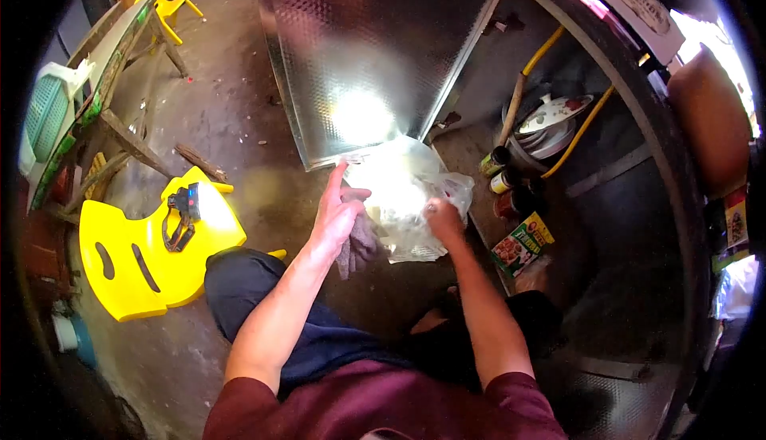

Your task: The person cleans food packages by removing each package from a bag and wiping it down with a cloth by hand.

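A clear plastic bag (411, 185), partly washed out by glare, is in front of me at the foot of a metal panel. My right hand (444, 220) is closed on the bag's right side, its fingertips partly lost against the plastic. At the bag's left side is my left hand (335, 215), index finger stretched up towards the panel's lower edge and thumb apart. A greyish cloth (361, 250) hangs from that hand, seemingly held by its other fingers, which are hidden. What lies inside the bag cannot be made out.
The dimpled metal panel (319, 65) leans ahead. A yellow plastic chair (136, 236) carries a strapped black device (185, 205) at left. Jars (501, 182), a green packet (519, 244) and a lidded pot (550, 113) are at right. A wooden frame (136, 145) stands far left.
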`<action>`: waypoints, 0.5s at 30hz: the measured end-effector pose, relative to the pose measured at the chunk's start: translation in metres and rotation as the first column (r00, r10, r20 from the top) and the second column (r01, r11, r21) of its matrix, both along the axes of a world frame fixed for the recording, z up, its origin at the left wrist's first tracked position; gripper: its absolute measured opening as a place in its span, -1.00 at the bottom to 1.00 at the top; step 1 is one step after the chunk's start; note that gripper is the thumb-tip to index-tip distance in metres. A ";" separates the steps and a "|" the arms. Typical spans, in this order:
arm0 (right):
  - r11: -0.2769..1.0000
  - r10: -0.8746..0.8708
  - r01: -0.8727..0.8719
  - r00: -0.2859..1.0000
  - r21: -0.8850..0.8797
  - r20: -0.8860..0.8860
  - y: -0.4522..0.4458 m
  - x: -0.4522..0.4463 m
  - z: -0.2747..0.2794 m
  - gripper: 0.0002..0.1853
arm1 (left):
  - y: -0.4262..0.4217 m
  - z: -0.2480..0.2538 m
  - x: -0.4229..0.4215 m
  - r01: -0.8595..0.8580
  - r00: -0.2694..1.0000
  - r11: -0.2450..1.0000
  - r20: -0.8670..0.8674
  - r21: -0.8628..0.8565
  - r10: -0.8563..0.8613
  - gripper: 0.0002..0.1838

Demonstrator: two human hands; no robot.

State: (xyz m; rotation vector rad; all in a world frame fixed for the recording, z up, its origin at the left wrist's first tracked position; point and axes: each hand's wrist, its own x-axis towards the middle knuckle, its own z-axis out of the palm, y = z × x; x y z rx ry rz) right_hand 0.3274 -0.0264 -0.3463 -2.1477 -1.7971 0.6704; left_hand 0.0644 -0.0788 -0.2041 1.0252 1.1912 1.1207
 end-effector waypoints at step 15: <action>0.941 0.297 0.116 0.171 0.318 -0.939 -0.018 -0.015 0.262 -0.87 | -0.016 0.028 0.051 0.337 0.578 0.941 -0.797 0.038 -0.174 0.25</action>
